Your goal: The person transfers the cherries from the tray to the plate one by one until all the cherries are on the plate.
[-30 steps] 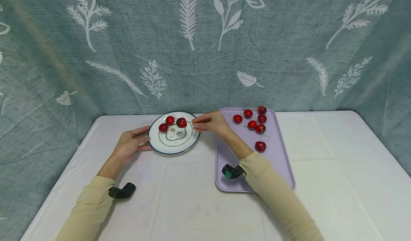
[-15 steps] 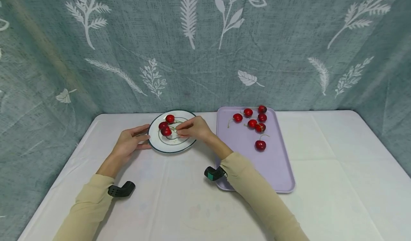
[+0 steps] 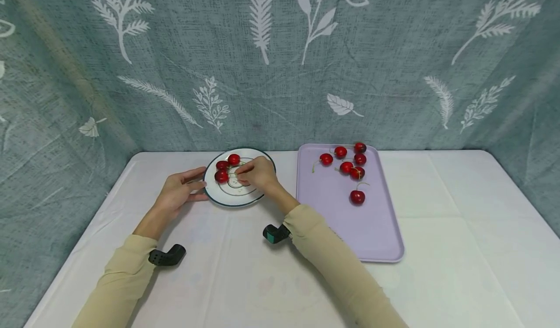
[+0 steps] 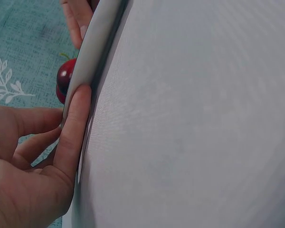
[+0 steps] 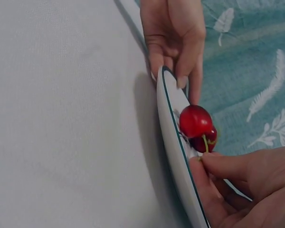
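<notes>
A white plate (image 3: 236, 199) with a dark rim lies on the table, bearing three red cherries. My left hand (image 3: 175, 192) holds its left edge, with fingers on both sides of the rim in the right wrist view. Over the plate, my right hand (image 3: 259, 175) pinches the green stem of a cherry (image 5: 195, 121). That cherry (image 3: 221, 176) is the front one on the plate, close to or touching its surface. Behind it are a darker cherry (image 3: 222, 165) and another cherry (image 3: 234, 159). In the left wrist view, the plate (image 4: 97, 47) hides most of the cherries.
A lilac tray (image 3: 376, 240) lies to the right of the plate. Several stemmed cherries are grouped toward its back, and a single cherry (image 3: 357, 197) lies nearer its middle. A patterned grey-green cloth (image 3: 280, 99) hangs behind the white-covered table (image 3: 210, 279).
My right hand has moved left over the plate, carrying the cherry by its stem from the plate's right side to beside the other two. The left hand has stayed at the rim.
</notes>
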`<state>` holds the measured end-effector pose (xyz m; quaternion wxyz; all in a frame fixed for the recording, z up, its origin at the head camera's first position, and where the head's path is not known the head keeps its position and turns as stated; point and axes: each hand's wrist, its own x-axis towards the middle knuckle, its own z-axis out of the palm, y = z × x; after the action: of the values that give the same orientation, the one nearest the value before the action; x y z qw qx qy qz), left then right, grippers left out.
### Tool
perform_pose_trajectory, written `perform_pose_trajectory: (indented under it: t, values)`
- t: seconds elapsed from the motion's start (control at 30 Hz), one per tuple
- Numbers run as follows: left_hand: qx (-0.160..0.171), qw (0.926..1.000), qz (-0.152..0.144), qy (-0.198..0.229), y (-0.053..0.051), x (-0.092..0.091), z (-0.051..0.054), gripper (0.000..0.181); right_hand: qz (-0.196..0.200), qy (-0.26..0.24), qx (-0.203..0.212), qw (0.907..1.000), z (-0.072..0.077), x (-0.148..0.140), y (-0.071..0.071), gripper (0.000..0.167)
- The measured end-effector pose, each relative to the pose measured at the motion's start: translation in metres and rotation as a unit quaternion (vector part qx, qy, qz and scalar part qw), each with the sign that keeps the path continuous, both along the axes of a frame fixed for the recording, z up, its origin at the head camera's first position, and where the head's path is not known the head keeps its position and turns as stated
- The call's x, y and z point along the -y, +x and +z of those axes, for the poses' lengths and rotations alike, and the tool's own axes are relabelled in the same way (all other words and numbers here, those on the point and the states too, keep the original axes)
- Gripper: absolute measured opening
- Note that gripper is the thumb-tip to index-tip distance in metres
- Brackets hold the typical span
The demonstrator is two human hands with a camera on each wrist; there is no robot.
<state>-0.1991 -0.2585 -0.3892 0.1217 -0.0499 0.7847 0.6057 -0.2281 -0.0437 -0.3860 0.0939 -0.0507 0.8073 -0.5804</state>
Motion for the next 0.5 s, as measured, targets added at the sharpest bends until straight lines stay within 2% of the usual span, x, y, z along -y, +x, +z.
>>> perform_pose_trajectory:
  t: [0.33, 0.5]
  values:
    - [0.003, 1.0000, 0.002, -0.004, -0.0004, -0.0025, 0.0011, 0.056, -0.030, 0.018, -0.005, 0.9994, 0.0002, 0.0058, -0.0006, 0.007]
    - [0.003, 1.0000, 0.002, -0.003, 0.0003, -0.0013, 0.0012, 0.056, -0.036, 0.044, -0.018, 0.9982, 0.0009, 0.0073, -0.0006, 0.006]
